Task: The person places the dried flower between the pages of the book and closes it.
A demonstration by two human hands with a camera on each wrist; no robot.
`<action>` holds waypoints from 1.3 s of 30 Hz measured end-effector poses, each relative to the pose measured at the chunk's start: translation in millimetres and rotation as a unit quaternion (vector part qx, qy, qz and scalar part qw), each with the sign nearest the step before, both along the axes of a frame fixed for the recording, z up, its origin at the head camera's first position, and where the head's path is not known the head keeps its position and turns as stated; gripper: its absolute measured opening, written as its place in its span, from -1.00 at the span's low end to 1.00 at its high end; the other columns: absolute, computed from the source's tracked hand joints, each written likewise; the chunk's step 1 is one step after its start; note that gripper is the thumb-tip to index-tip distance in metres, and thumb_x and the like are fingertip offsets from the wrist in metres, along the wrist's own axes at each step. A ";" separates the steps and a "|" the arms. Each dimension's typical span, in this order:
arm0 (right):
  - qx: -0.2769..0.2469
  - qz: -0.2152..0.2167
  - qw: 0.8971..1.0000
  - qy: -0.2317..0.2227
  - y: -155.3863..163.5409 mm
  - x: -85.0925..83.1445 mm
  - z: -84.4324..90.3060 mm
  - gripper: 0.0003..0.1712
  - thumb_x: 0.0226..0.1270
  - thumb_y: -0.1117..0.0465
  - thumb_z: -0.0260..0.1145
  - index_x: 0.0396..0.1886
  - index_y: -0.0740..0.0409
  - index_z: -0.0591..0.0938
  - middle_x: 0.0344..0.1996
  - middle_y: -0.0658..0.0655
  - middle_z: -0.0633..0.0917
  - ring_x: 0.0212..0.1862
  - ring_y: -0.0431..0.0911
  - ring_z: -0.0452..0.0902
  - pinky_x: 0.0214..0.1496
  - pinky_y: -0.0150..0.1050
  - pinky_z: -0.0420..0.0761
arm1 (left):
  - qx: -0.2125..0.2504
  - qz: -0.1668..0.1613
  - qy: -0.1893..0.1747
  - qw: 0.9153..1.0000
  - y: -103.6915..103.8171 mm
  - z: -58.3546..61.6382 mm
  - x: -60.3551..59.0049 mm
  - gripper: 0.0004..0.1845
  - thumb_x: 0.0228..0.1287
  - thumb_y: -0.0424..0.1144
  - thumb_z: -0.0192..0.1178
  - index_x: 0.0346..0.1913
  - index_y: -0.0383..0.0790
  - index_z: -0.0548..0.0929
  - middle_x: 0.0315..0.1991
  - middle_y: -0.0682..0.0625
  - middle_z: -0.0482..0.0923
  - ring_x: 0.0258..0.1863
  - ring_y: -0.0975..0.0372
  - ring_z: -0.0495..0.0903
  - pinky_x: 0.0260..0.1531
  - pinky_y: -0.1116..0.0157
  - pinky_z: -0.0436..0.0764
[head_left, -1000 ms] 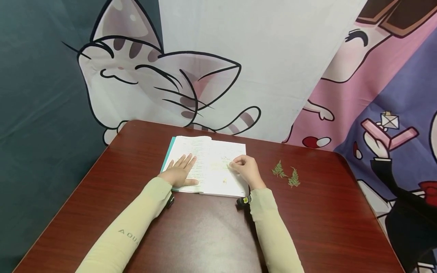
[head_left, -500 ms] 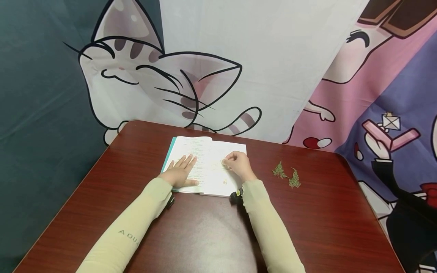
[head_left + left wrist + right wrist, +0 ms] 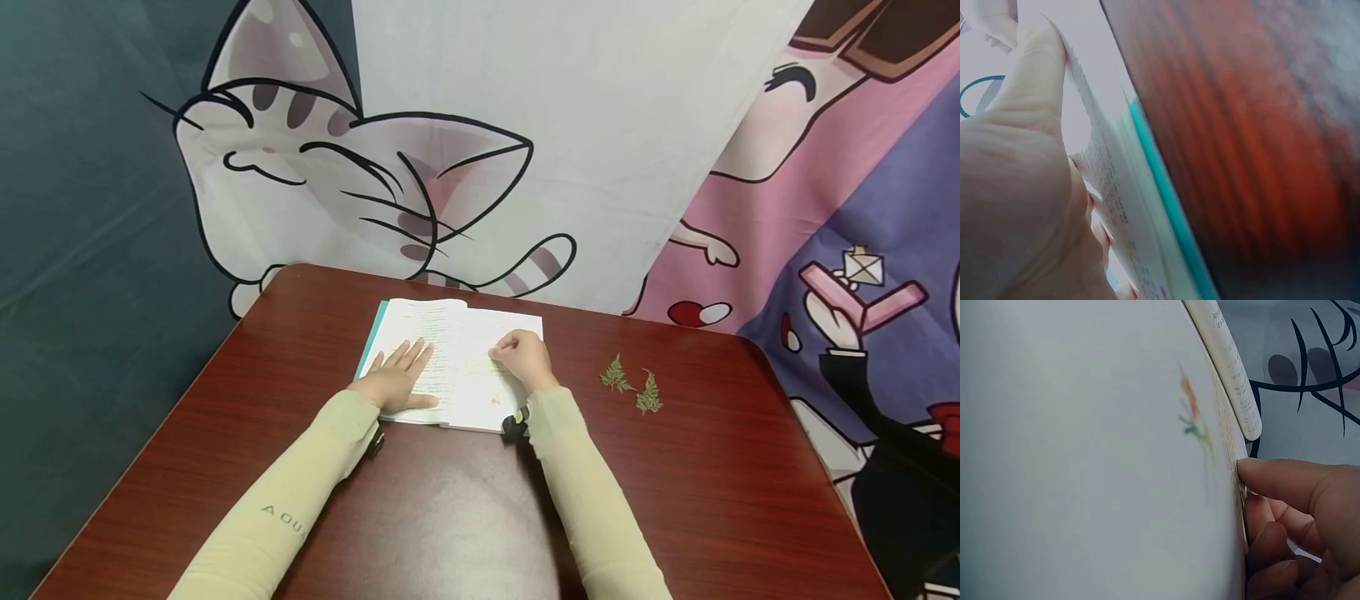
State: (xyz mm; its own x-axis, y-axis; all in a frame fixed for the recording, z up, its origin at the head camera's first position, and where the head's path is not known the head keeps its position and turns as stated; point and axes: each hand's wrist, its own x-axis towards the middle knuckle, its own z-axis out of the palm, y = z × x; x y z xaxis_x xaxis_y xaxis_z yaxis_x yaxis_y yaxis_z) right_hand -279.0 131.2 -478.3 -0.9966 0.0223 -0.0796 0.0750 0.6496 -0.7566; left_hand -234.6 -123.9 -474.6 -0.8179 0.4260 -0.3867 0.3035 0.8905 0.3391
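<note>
An open book point(image 3: 480, 333) with a teal cover lies on the table. My left hand point(image 3: 393, 386) rests with spread, straight fingers on its printed left page. The left wrist view shows that hand point(image 3: 1016, 181) beside the page edges and the teal cover point(image 3: 1160, 175). Over the mostly white right page, my right hand point(image 3: 523, 358) has thumb and fingertips pinched together. A small pale thing shows at those tips; I cannot tell its kind. In the right wrist view the right hand point(image 3: 1310, 519) is at the page's far side, past a small orange-and-green flower figure point(image 3: 1191, 406).
Two green fern leaves point(image 3: 617, 375) lie on the table to the right of the book. The reddish-brown wooden table point(image 3: 450, 517) has rounded far corners. Behind it hangs a cloth backdrop point(image 3: 600, 150) with cartoon figures.
My right hand has moved left and slightly away from me over the right page, and has nearly stopped in the last half second. The left hand stays in place on the left page.
</note>
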 end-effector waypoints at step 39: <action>-0.066 0.064 0.996 0.006 31.4 29.7 -5.0 -0.90 0.42 0.22 0.32 -0.22 0.18 0.69 -0.41 0.07 0.67 -0.40 -0.12 0.55 -0.33 -0.29 0.57 | 0.001 -0.004 0.016 1.000 1.5 6.7 5.4 0.04 0.45 0.30 0.04 0.64 -0.24 -0.22 0.65 -0.19 -0.37 0.61 -0.10 -0.35 0.49 -0.23 -0.26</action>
